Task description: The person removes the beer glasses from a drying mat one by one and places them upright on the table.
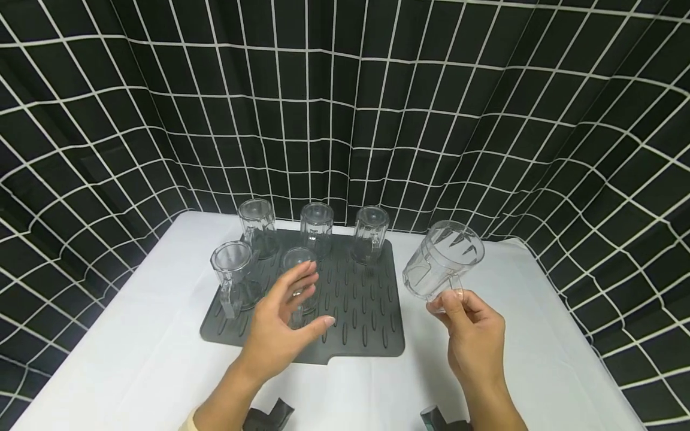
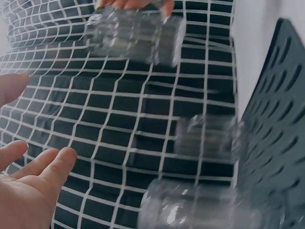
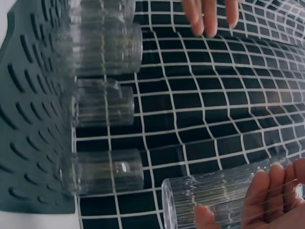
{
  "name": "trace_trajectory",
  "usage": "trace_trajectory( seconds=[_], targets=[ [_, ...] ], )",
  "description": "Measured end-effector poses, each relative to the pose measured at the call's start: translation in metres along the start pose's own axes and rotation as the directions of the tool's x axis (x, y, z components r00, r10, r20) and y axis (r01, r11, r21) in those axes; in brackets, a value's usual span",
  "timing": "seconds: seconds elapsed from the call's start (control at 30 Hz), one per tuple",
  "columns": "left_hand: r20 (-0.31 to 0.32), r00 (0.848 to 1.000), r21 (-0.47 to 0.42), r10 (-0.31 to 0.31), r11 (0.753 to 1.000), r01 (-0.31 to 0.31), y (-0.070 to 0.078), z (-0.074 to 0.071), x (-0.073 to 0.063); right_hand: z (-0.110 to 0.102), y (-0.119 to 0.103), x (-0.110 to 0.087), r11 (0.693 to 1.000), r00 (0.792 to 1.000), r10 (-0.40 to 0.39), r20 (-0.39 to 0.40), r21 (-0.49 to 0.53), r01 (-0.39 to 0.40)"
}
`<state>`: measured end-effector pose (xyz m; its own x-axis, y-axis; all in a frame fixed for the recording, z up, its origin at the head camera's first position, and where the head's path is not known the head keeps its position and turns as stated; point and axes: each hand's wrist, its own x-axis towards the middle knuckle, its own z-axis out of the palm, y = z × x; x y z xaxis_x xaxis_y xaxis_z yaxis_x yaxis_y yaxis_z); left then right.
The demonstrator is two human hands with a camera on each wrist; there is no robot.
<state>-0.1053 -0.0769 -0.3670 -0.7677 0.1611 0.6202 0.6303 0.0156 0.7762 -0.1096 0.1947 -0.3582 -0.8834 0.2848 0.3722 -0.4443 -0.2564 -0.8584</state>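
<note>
My right hand (image 1: 474,335) grips a clear mug (image 1: 443,260) by its handle, above the white table right of the drying mat. The mug tilts with its wide rim up. In the right wrist view, the fingers (image 3: 276,183) curl at the handle side of this mug (image 3: 209,195). My left hand (image 1: 280,329) hovers over the mat's front left, fingers spread and slightly bent, holding nothing. Partly behind it stands a front-row mug (image 1: 296,258). The left wrist view shows that palm (image 2: 28,195) apart from every mug.
Several clear mugs, among them a back right one (image 1: 371,233) and a front left one (image 1: 234,275), stand on the dark grey ridged mat (image 1: 361,323), seemingly upside down. White cloth (image 1: 145,347) covers the table. A black curtain with white grid lines (image 1: 345,120) encloses the back and sides.
</note>
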Motion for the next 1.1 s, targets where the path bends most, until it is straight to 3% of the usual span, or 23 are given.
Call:
trace_trajectory(
  seconds=[0.13, 0.2, 0.27, 0.37, 0.43, 0.53, 0.7, 0.83, 0.97, 1.1],
  targets=[
    [-0.029, 0.999, 0.016, 0.045, 0.999, -0.045, 0.009, -0.016, 0.004, -0.003, -0.002, 0.010, 1.000, 0.999, 0.019, -0.048, -0.024, -0.020],
    [-0.057, 0.992, 0.010, 0.111, 0.994, -0.111, 0.012, -0.025, 0.005, -0.005, -0.003, 0.015, 0.998, 0.997, 0.034, -0.074, -0.042, -0.037],
    [-0.091, 0.977, -0.008, 0.193, 0.981, -0.195, 0.013, -0.035, 0.007, -0.007, -0.004, 0.021, 0.998, 0.995, 0.043, -0.093, -0.048, -0.047],
    [-0.162, 0.940, -0.042, 0.301, 0.949, -0.311, 0.012, -0.049, 0.008, -0.010, -0.004, 0.028, 0.996, 0.994, 0.037, -0.101, -0.079, -0.045],
    [-0.205, 0.923, -0.066, 0.327, 0.936, -0.347, 0.011, -0.059, 0.007, -0.012, -0.002, 0.032, 0.994, 0.994, 0.030, -0.106, -0.103, -0.041],
    [-0.260, 0.909, -0.078, 0.327, 0.931, -0.357, 0.008, -0.075, 0.003, -0.015, 0.001, 0.038, 0.988, 0.992, 0.028, -0.122, -0.148, -0.047],
    [-0.336, 0.898, -0.083, 0.283, 0.941, -0.328, -0.003, -0.098, -0.009, -0.019, 0.007, 0.048, 0.983, 0.991, 0.030, -0.130, -0.176, -0.053],
    [-0.391, 0.889, -0.019, 0.237, 0.964, -0.265, -0.013, -0.114, -0.021, -0.020, 0.012, 0.055, 0.984, 0.991, 0.032, -0.128, -0.171, -0.054],
    [-0.419, 0.892, 0.073, 0.167, 0.986, -0.151, -0.027, -0.123, -0.031, -0.021, 0.018, 0.061, 0.980, 0.990, 0.036, -0.135, -0.188, -0.061],
    [-0.453, 0.891, 0.152, 0.045, 0.988, 0.027, -0.043, -0.127, -0.043, -0.022, 0.025, 0.066, 0.976, 0.990, 0.041, -0.134, -0.207, -0.068]
  ],
)
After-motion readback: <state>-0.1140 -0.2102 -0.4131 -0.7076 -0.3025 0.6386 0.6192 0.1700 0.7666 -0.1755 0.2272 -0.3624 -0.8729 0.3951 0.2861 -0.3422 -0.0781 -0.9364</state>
